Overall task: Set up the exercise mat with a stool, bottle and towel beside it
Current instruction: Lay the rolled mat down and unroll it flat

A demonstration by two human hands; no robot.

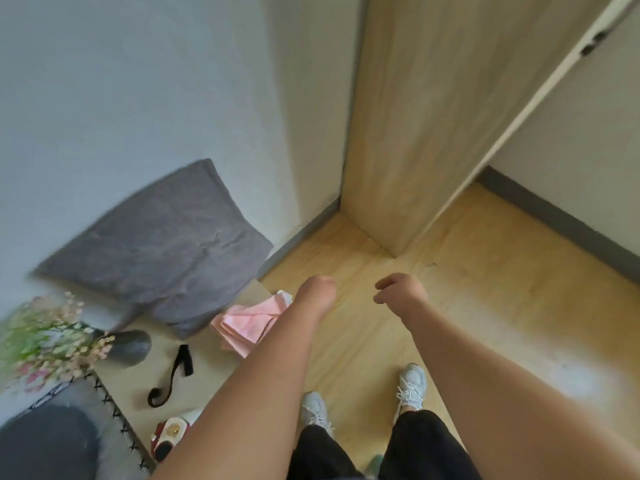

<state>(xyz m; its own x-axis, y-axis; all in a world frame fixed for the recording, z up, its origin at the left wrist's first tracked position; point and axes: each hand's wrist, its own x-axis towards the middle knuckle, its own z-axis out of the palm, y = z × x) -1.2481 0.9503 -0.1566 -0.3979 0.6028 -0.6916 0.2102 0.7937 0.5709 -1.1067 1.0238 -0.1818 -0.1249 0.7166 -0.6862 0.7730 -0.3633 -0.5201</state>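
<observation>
A folded pink towel (247,325) lies on a low light-wood platform at centre left. My left hand (317,292) hangs just right of the towel, above the floor, fingers curled under with nothing visible in them. My right hand (398,291) is further right, loosely curled and holding nothing. No mat, stool or bottle shows in this view.
A grey cushion (162,244) leans on the white wall. A dark vase (128,346) of pink and white flowers, a black strap (173,375) and a red-and-white object (171,434) rest on the platform. A wooden door (433,126) stands ahead. My feet (412,386) are on the wood floor.
</observation>
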